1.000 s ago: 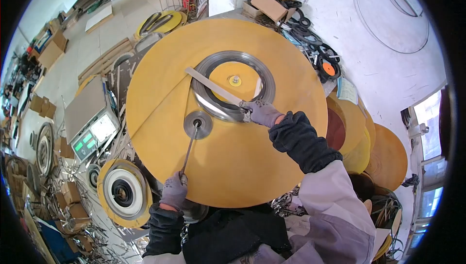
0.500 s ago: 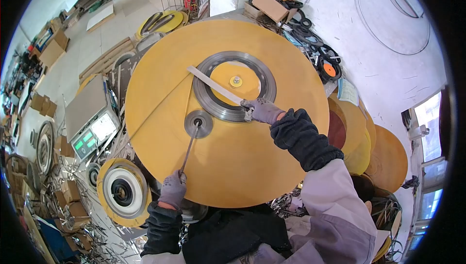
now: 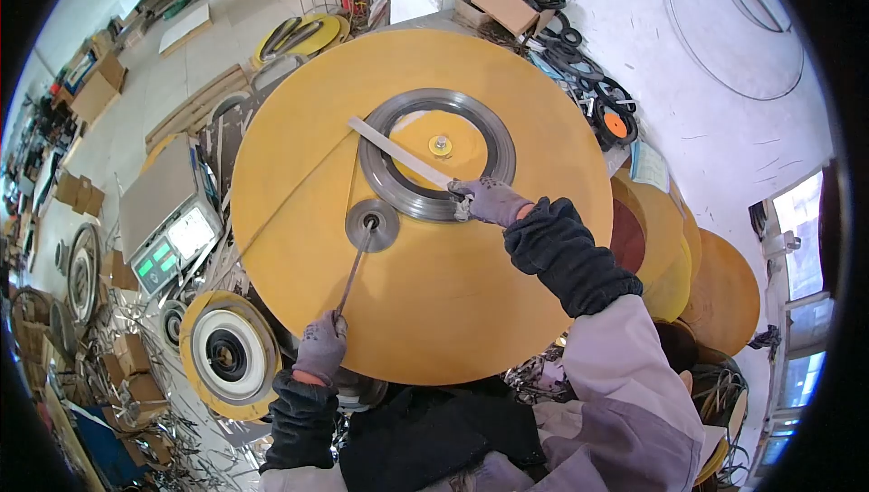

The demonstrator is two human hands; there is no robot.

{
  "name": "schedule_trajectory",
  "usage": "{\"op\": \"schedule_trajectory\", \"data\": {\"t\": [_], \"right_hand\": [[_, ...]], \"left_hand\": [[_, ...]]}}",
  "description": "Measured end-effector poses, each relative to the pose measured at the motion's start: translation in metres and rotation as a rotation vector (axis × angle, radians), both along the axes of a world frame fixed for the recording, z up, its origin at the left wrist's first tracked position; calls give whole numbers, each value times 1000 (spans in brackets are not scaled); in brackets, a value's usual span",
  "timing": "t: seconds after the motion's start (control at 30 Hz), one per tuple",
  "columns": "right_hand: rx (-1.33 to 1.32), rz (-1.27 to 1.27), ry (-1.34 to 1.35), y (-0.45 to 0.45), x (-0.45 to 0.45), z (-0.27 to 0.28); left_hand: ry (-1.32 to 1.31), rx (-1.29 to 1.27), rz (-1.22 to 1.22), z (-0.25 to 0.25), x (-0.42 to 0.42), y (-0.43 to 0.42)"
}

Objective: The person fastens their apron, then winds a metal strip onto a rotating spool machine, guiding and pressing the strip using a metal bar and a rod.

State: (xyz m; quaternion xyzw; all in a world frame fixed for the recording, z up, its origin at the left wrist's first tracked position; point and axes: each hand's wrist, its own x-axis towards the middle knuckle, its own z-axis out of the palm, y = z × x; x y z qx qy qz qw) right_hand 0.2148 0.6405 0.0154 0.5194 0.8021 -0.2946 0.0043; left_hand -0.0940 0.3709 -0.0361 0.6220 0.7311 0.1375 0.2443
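We see a pale patch (image 3: pixel 409 121) inside the silver ring (image 3: pixel 382 180), now at its upper left. A second ago it was on the right, and then it was near the top. So we think the middle is going round, and the ring is likely turning with it. The hands stay almost where they were, so we judge that they are keeping things steady while it spins.

The left hand (image 3: pixel 322 347), in a grey glove, has its fingers curled tight round a thin rod (image 3: pixel 353 267). The rod's far tip is at the middle of the small roll (image 3: pixel 385 237). The right hand (image 3: pixel 493 200), also in a glove, pinches the near end of a flat bar (image 3: pixel 398 153). The bar goes across the ring; we cannot tell if it presses on it. A thin line goes from the small roll up to the bar's far end.

The ring and the small roll sit on a big yellow disc (image 3: pixel 471 311). On the left we see a scale (image 3: pixel 161 180) with green numbers, and messy strips (image 3: pixel 195 442) on the floor. At the back, a brown box (image 3: pixel 503 5) is near the white wall (image 3: pixel 634 48). More round boards (image 3: pixel 715 293) lean on the right.
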Motion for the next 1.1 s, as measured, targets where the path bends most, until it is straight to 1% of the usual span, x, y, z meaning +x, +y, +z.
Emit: {"op": "schedule_trajectory", "data": {"t": [0.03,0.1,0.17,0.27,0.4,0.47,0.53,0.6,0.67,0.7,0.73,0.77,0.8,0.87,0.9,0.97,1.1], "right_hand": [[10,11,-5,3,3,-8],[19,25,-8,0,-2,1],[-29,39,-5,-6,-4,16],[5,19,66,-13,-8,21],[-14,20,70,-16,-12,29],[-9,7,35,-19,-12,36],[-3,0,-4,-14,-11,27],[4,0,-38,-13,-16,31],[-34,15,-59,-14,-17,36],[-34,15,-59,-10,-12,22],[115,82,37,-3,-4,-3],[265,149,134,-4,-7,-2],[264,150,133,-5,-7,1],[6,30,-9,-6,-12,16],[6,31,-10,-8,-12,18],[57,58,78,-10,-13,20],[77,53,35,-9,-15,21]], "left_hand": [[3,-25,18,0,0,2],[8,-49,38,5,-3,5],[-30,-68,82,11,-9,8],[-17,-68,50,10,-16,9],[-43,-48,38,11,-6,9],[9,-44,105,9,-4,12],[-9,-67,95,14,-14,16],[-24,-90,91,15,-18,15],[18,-27,52,10,-16,11],[18,-27,52,8,-13,11],[-3,-21,46,5,-11,11],[-24,-14,41,4,-9,11],[-25,-15,42,4,-10,11],[-1,-41,83,7,-15,15],[-2,-41,84,9,-16,17],[-28,-80,54,16,-20,17],[-35,-105,56,18,-13,16]]}}
